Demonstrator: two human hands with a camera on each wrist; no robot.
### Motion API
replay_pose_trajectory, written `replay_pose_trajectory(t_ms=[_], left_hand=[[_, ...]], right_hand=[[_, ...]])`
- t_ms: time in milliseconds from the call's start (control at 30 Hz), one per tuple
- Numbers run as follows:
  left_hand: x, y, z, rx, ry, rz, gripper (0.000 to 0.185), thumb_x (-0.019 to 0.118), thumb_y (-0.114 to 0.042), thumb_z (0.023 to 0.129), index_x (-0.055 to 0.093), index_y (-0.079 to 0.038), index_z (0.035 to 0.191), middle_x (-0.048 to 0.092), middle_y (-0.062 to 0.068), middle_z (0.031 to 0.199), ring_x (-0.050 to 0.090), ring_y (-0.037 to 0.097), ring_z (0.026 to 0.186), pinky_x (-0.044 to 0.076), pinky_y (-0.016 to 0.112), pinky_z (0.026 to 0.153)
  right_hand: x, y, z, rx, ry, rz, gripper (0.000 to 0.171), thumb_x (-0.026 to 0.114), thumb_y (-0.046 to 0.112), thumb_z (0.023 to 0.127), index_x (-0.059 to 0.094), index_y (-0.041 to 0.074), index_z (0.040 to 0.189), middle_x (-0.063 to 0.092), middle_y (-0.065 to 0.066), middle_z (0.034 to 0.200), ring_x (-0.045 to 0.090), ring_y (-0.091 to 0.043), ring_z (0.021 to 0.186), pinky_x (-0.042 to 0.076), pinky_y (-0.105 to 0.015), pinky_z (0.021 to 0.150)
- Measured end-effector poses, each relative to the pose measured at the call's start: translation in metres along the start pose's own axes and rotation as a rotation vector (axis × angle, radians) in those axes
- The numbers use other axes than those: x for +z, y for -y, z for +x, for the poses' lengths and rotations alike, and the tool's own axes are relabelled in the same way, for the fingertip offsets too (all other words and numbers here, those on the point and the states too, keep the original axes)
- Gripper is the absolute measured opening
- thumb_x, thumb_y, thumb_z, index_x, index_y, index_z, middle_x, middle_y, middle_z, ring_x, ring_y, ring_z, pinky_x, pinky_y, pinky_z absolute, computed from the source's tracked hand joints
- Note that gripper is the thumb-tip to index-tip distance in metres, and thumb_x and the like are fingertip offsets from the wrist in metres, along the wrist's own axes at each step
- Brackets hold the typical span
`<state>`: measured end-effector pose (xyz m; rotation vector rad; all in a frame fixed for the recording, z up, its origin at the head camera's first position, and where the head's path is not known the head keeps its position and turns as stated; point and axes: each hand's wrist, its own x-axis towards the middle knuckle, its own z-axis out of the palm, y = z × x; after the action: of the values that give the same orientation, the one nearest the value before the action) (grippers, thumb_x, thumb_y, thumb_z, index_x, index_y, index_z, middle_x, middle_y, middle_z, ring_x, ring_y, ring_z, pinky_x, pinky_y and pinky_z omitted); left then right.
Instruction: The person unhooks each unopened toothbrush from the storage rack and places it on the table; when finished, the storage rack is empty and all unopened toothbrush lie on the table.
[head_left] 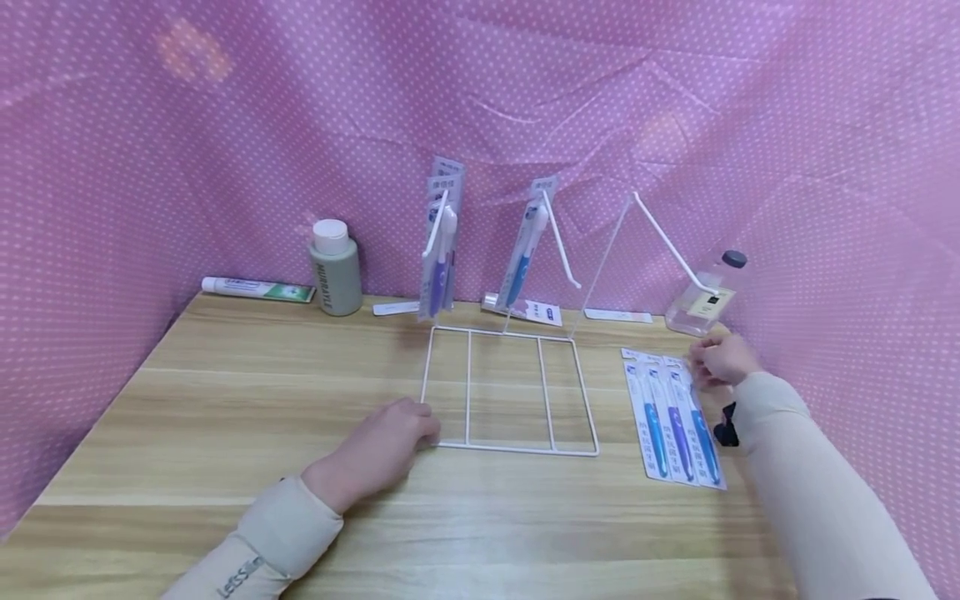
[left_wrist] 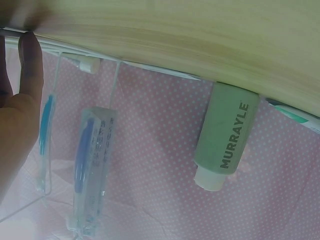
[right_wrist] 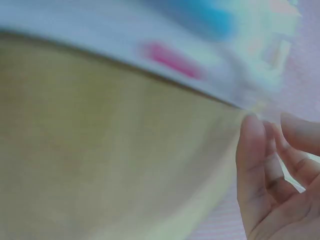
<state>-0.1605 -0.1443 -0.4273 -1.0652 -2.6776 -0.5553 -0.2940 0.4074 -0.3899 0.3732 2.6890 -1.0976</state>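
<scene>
My left hand (head_left: 386, 450) grips the front left corner of a white wire display rack (head_left: 510, 451) standing on the table. In the left wrist view, fingers (left_wrist: 31, 65) close around its wire. Packaged toothbrushes hang from two rack hooks: purple ones (head_left: 438, 287) on the left and a blue one (head_left: 517, 279) in the middle. The right hook (head_left: 675, 250) carries nothing. Three flat toothbrush packs (head_left: 675, 425) lie side by side right of the rack. My right hand (head_left: 723, 360) is at the rightmost pack's top corner, fingers bent loosely, with no clear pinch visible.
Along the back stand a green-grey bottle (head_left: 337, 275) and a clear bottle with a dark cap (head_left: 705, 300). Toothpaste tubes lie there, one at the left (head_left: 258, 289) and one behind the rack (head_left: 543, 312). Pink dotted cloth (head_left: 525, 100) surrounds the table.
</scene>
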Motion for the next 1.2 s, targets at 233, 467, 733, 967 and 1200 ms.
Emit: replay_pose_trajectory(t_ms=[233, 467, 733, 967, 1200], left_hand=[[-0.003, 0.0, -0.001, -0.007, 0.002, -0.003, 0.02, 0.072, 0.006, 0.088, 0.073, -0.013, 0.084, 0.066, -0.004, 0.085, 0.061, 0.016, 0.08, 0.058, 0.035, 0.073], [-0.003, 0.002, -0.004, -0.016, -0.009, -0.003, 0.02, 0.072, 0.006, 0.088, 0.073, -0.014, 0.083, 0.066, -0.004, 0.084, 0.061, 0.015, 0.08, 0.058, 0.035, 0.073], [0.0, 0.003, -0.002, -0.028, 0.023, 0.004, 0.023, 0.07, 0.007, 0.088, 0.072, -0.015, 0.084, 0.065, -0.004, 0.086, 0.061, 0.015, 0.082, 0.057, 0.035, 0.073], [0.0, 0.002, 0.0, -0.028, 0.022, -0.007, 0.023, 0.072, 0.007, 0.088, 0.071, -0.016, 0.083, 0.064, -0.006, 0.085, 0.059, 0.014, 0.081, 0.056, 0.033, 0.071], [0.002, 0.002, -0.001, -0.015, 0.011, 0.017, 0.024, 0.072, 0.006, 0.087, 0.069, -0.017, 0.079, 0.063, -0.006, 0.083, 0.058, 0.014, 0.079, 0.054, 0.033, 0.07]], right_hand=[[-0.025, 0.074, -0.027, -0.253, -0.175, 0.154, 0.04, 0.052, 0.022, 0.112, 0.053, -0.006, 0.141, 0.065, 0.007, 0.097, 0.064, -0.003, 0.08, 0.064, -0.025, 0.074], [0.006, 0.147, -0.056, -0.541, -0.217, 0.32, 0.023, 0.062, 0.02, 0.108, 0.067, 0.005, 0.125, 0.072, 0.012, 0.087, 0.068, -0.006, 0.077, 0.061, -0.02, 0.064], [0.069, 0.192, -0.062, -0.645, -0.057, 0.509, 0.024, 0.063, 0.023, 0.108, 0.066, 0.006, 0.125, 0.075, 0.005, 0.104, 0.072, -0.015, 0.096, 0.062, -0.024, 0.085], [0.095, 0.249, -0.061, -0.621, -0.085, 0.961, 0.019, 0.063, 0.015, 0.107, 0.064, 0.005, 0.123, 0.069, -0.009, 0.119, 0.067, -0.02, 0.109, 0.056, -0.035, 0.108], [0.093, 0.285, -0.053, -0.606, -0.17, 1.108, 0.026, 0.059, 0.015, 0.108, 0.061, 0.003, 0.131, 0.067, -0.006, 0.117, 0.066, -0.021, 0.109, 0.053, -0.039, 0.11]])
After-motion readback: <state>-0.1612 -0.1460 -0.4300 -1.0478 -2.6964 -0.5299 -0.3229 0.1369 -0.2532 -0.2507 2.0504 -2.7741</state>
